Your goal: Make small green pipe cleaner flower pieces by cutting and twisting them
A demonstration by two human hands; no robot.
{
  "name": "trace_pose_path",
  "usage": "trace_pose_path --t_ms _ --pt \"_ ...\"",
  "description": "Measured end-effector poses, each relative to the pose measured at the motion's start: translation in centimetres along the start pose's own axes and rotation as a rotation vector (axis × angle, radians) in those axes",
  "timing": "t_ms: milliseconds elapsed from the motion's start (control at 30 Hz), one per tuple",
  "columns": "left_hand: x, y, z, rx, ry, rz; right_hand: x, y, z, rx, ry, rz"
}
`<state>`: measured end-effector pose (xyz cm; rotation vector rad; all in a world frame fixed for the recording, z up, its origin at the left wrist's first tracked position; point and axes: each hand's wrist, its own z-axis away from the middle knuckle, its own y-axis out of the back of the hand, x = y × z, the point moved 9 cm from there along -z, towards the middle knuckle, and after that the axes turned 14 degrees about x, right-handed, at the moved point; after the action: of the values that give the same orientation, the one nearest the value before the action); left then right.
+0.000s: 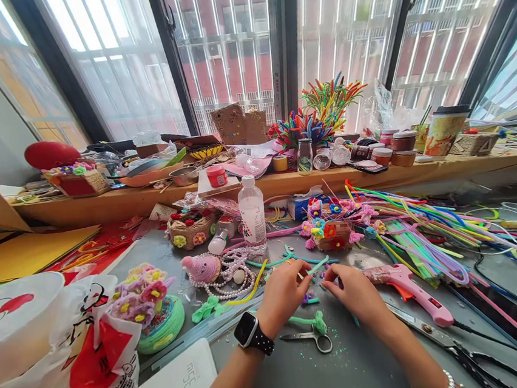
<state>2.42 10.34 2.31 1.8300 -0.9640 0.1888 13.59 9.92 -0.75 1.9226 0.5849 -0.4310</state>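
Observation:
My left hand, with a black watch on its wrist, is closed in a pinch at a light green pipe cleaner. Just across from it, my right hand also has its fingers pinched together; a bit of purple shows at the fingertips, too small to name. Purple fuzzy scraps lie between the hands. Below them are a green pipe-cleaner piece with a fluffy end and small metal scissors. Right of my right hand rests a pink glue gun, beside large black-handled scissors.
A clear bottle stands behind my hands. Pearl strings, a pink crocheted piece and a flower pot are leftward. A flower basket sits behind; loose pipe cleaners spread right. A white box lies front left.

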Motion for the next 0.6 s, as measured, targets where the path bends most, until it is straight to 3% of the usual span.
trace_pose_path --t_ms 133,267,600 --pt "0.4 -0.8 0.3 -0.078 -0.021 0.073 -0.9 0.2 0.0 -0.011 -0.039 -0.199" --pt "0.8 -0.8 0.5 -0.082 -0.055 0.047 -1.4 0.2 0.1 -0.022 -0.064 -0.32" --pt "0.3 -0.7 0.2 -0.087 -0.023 0.022 -1.0 0.0 0.2 -0.019 -0.116 -0.414"
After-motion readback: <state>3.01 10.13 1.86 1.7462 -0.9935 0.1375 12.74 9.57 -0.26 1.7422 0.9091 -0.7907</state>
